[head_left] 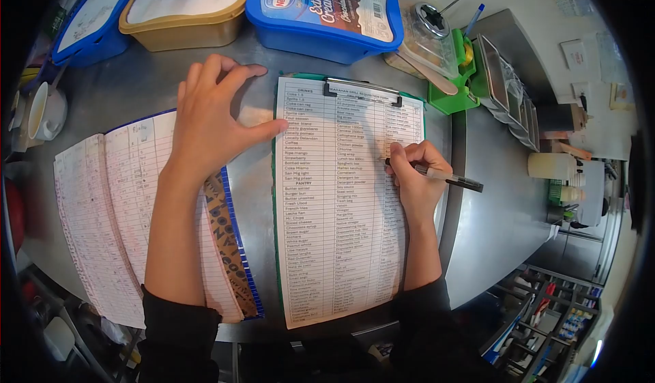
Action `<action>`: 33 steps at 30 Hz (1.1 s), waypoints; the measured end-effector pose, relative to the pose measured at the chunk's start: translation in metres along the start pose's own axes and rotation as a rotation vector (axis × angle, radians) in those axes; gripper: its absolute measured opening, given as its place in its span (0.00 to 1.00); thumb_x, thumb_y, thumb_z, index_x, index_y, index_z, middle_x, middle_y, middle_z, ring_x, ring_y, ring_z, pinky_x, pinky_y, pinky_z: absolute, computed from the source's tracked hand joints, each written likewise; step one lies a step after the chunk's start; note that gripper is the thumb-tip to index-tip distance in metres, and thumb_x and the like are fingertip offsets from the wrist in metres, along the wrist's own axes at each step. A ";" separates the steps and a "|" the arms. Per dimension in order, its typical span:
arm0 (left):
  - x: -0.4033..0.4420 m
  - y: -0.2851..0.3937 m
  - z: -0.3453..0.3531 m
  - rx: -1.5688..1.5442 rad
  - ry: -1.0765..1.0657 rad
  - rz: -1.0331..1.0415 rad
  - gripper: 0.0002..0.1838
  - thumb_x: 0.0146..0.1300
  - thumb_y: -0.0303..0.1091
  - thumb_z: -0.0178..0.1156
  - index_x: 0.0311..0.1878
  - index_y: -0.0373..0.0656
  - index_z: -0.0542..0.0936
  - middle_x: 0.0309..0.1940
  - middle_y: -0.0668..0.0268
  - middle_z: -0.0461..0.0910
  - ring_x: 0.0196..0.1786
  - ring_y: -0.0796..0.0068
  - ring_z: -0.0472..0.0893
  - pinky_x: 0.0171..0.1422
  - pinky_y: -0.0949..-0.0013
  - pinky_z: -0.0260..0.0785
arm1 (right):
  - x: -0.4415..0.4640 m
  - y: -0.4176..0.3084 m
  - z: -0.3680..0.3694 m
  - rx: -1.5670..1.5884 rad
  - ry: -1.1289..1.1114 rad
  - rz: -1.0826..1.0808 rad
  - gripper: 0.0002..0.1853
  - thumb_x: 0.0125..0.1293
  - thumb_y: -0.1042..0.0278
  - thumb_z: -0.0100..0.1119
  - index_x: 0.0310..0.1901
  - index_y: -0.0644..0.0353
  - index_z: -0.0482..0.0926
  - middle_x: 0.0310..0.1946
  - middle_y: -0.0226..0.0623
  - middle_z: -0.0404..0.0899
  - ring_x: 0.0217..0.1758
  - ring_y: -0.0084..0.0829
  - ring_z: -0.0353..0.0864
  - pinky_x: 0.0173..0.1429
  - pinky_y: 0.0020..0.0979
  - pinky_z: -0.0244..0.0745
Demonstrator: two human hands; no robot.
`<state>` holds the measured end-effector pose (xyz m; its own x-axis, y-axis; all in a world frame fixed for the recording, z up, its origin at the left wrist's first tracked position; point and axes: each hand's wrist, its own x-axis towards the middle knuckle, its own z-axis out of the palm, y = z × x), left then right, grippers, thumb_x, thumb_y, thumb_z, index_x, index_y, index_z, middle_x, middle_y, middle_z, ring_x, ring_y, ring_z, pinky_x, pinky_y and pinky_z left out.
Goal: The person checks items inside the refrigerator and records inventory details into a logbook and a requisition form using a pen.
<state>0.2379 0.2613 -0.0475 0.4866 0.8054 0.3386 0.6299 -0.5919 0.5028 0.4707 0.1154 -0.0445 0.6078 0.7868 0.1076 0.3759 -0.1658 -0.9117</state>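
Observation:
A clipboard (275,178) lies on the steel counter with a printed requisition form (321,246) under its clip (361,91). My right hand (419,178) rests on the form's right side, fingers closed round a pen (454,178) whose tip is near the paper. My left hand (211,110) is left of the clipboard with fingers apart; its thumb reaches the form's left edge and it holds nothing. Beneath my left forearm an open ruled notebook (102,205) with handwritten columns lies on the counter.
Blue ice cream tub (327,52) and tan tub (184,35) stand along the back. A green holder (447,100) with a blue pen (475,18) is behind the clipboard, beside metal trays (501,89). A white cup (48,113) sits far left. Shelving (546,315) stands lower right.

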 end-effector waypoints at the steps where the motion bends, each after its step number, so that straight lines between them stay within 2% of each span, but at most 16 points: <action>1: 0.000 0.000 0.000 0.002 0.006 0.004 0.33 0.34 0.48 0.74 0.48 0.48 0.79 0.40 0.68 0.69 0.47 0.68 0.68 0.58 0.64 0.58 | 0.000 -0.002 0.000 0.018 -0.008 0.005 0.13 0.53 0.76 0.65 0.17 0.63 0.71 0.15 0.28 0.74 0.18 0.14 0.65 0.24 0.18 0.58; 33: 0.001 -0.002 0.002 0.014 -0.005 0.021 0.32 0.35 0.47 0.74 0.48 0.48 0.79 0.42 0.68 0.71 0.49 0.66 0.69 0.59 0.62 0.58 | 0.001 0.001 -0.002 -0.006 0.024 -0.029 0.13 0.54 0.78 0.63 0.17 0.62 0.70 0.15 0.29 0.74 0.18 0.15 0.68 0.24 0.18 0.61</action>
<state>0.2383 0.2633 -0.0504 0.5027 0.7927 0.3450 0.6281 -0.6091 0.4842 0.4727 0.1147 -0.0446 0.6128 0.7771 0.1436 0.3981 -0.1465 -0.9056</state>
